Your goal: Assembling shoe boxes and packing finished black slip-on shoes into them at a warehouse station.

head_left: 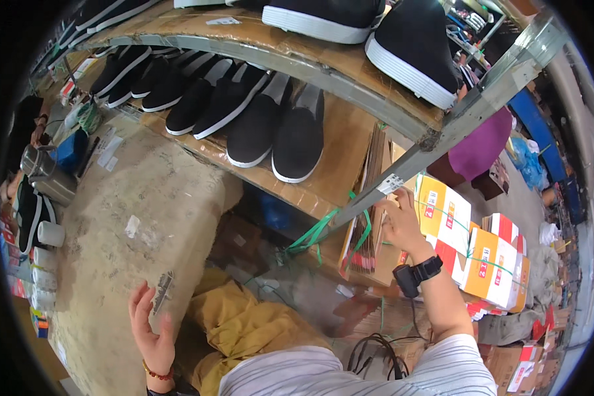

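The left hand (153, 330) lay spread on the surface (112, 218), while the right hand (400, 224), fingers curled, reached into flat cardboard sheets (369, 198) beside strapped shoeboxes (488, 264).

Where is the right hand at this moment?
In the head view, right of centre: the right hand reaches into flattened cardboard sheets beside the strapped orange-and-white boxes, under the shoe shelf.
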`<state>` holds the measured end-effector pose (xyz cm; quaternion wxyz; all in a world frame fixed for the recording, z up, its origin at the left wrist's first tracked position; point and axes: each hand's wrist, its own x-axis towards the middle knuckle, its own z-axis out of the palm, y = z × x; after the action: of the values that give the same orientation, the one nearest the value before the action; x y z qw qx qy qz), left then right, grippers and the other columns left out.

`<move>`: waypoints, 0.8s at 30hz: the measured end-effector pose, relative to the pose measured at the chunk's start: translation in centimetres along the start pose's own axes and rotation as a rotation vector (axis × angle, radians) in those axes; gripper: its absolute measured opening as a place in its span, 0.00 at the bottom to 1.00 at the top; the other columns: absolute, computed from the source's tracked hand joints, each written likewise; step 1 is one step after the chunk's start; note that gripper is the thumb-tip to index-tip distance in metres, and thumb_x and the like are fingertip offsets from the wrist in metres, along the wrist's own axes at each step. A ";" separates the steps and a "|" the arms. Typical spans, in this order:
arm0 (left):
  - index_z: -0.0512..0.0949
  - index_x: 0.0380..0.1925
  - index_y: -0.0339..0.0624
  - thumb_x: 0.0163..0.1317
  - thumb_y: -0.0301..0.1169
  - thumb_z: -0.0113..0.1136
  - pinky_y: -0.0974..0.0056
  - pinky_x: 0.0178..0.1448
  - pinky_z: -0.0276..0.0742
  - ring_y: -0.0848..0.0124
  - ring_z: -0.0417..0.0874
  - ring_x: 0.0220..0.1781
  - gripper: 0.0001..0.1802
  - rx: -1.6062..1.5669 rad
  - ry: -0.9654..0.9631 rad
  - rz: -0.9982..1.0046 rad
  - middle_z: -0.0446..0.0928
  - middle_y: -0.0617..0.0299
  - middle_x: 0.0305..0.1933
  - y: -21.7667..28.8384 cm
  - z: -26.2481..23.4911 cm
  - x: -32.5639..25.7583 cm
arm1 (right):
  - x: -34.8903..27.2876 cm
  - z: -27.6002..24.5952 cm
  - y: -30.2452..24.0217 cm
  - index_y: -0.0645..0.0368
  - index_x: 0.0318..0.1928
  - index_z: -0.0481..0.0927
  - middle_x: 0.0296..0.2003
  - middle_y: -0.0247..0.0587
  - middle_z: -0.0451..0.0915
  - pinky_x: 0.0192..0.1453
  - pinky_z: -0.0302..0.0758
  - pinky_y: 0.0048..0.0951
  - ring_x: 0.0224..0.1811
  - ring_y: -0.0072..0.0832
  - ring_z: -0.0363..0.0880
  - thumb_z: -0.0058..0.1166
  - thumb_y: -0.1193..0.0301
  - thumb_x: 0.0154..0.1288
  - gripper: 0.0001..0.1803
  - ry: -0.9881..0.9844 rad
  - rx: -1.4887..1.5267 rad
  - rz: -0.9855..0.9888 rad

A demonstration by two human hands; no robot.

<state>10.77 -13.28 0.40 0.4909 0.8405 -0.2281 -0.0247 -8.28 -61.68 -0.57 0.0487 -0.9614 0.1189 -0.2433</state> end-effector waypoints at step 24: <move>0.61 0.67 0.36 0.40 0.62 0.73 0.47 0.70 0.61 0.46 0.63 0.70 0.60 -0.316 -0.568 0.460 0.61 0.40 0.70 7.0 7.5 -5.5 | 6.9 -17.8 -20.4 0.54 0.22 0.71 0.20 0.35 0.70 0.52 0.66 0.42 0.30 0.38 0.71 0.46 0.82 0.31 0.12 0.061 0.216 -0.408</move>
<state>1.35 -20.05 1.36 0.5242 0.6413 -0.5305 -0.1801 -6.73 -44.35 21.24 0.0974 -0.9470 -0.1033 -0.2882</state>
